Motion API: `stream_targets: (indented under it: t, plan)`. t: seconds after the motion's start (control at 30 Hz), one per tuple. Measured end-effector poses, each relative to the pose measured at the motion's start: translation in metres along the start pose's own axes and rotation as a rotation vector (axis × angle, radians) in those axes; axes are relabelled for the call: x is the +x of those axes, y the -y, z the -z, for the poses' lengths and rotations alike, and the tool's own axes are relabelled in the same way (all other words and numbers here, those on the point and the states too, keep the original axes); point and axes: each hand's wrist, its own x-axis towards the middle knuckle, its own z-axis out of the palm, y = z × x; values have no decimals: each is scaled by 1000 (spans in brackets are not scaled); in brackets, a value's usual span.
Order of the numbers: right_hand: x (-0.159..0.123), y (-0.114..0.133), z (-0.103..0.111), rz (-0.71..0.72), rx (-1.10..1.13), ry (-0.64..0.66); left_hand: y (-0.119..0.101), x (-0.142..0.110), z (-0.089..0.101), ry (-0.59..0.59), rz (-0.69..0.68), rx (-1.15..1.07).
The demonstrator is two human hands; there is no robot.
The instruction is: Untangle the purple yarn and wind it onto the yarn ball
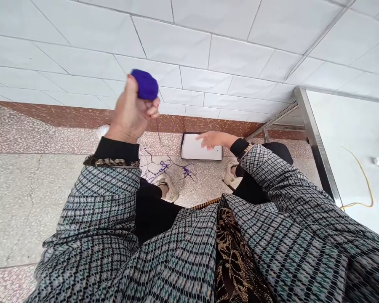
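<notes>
My left hand (131, 113) is raised and closed around a small ball of purple yarn (145, 84). A thin purple strand (158, 130) hangs from it down to a loose tangle of purple yarn (164, 166) on the floor between my shoes. My right hand (212, 139) is stretched out lower down, fingers flat and apart, over a white box (197, 150) that lies on the floor by the wall. Whether it touches the box I cannot tell.
I sit above a speckled stone floor (28, 185) with a brown skirting strip and a white tiled wall (183, 46) ahead. A metal-framed white table (344, 139) stands at the right with a yellow cord (364, 176) on it.
</notes>
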Motion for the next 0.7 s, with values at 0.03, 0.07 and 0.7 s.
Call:
stream_targets:
  t: [0.03,0.07,0.7]
  plan:
    - [-3,12,2,14,34,-101,5,-2,-7,21,-14,12]
    - [-7,23,4,44,102,-194,11,-4,-14,51,-29,39]
    - [-36,88,21,392,819,-406,41,-27,-57,291,6,365]
